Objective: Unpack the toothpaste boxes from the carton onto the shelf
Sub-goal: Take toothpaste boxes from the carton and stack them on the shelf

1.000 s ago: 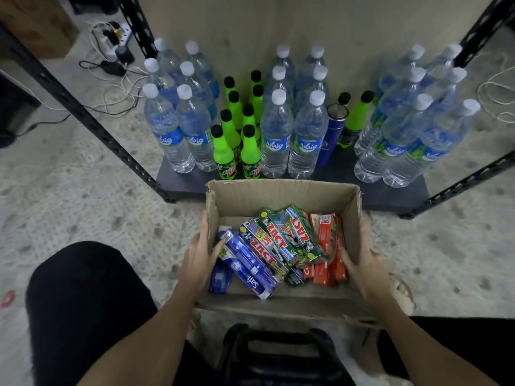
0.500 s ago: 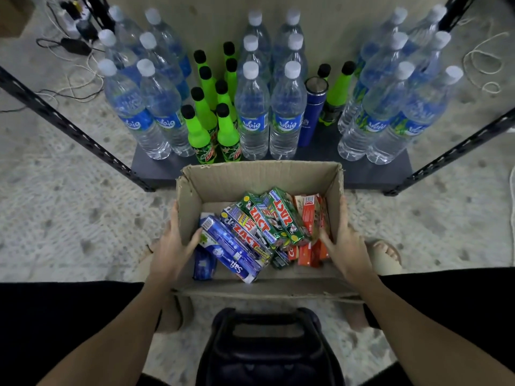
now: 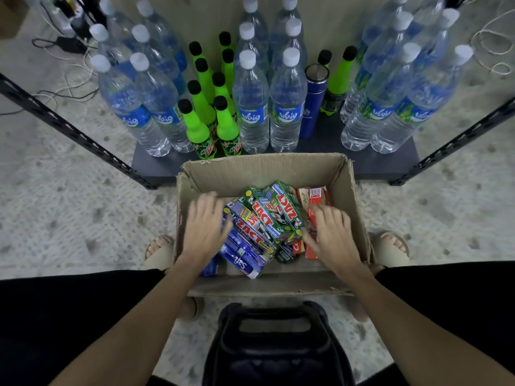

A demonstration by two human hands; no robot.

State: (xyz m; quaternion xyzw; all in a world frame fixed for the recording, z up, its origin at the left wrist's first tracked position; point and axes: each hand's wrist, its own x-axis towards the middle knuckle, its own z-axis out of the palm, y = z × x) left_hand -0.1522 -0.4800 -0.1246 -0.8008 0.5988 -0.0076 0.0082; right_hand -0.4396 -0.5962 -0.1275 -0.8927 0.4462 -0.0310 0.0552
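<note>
Fingers on both of your hands have left the carton's side walls, where they sat half a second ago, and now reach inside it. Your left hand (image 3: pixel 204 232) lies spread and relaxed over the blue toothpaste boxes (image 3: pixel 245 260) at the left of the pile, fingertips blurred, gripping nothing that shows. Your right hand (image 3: pixel 333 235) comes in from the other side with loosely bent fingers resting against the red toothpaste boxes (image 3: pixel 316 201); whether it has pinched one yet you cannot tell from this angle. That shift from holding the carton to touching its contents suggests the carton is placed and the picking is about to start.

Nearest you sits a dark stool or bin top (image 3: pixel 274 338), then the open carton (image 3: pixel 264 168) on the floor between your sandalled feet. Inside it the green toothpaste boxes (image 3: pixel 274 215) lean across the middle, overlapping the blue ones, so they will likely slide if you lift from underneath.

Just beyond the carton is the shelf (image 3: pixel 365 162), low and dark. No toothpaste is on it yet. Water bottles (image 3: pixel 252 107), green soda bottles (image 3: pixel 199 126) and a blue flask (image 3: pixel 313 104) crowd it, leaving only a narrow front strip bare.
</note>
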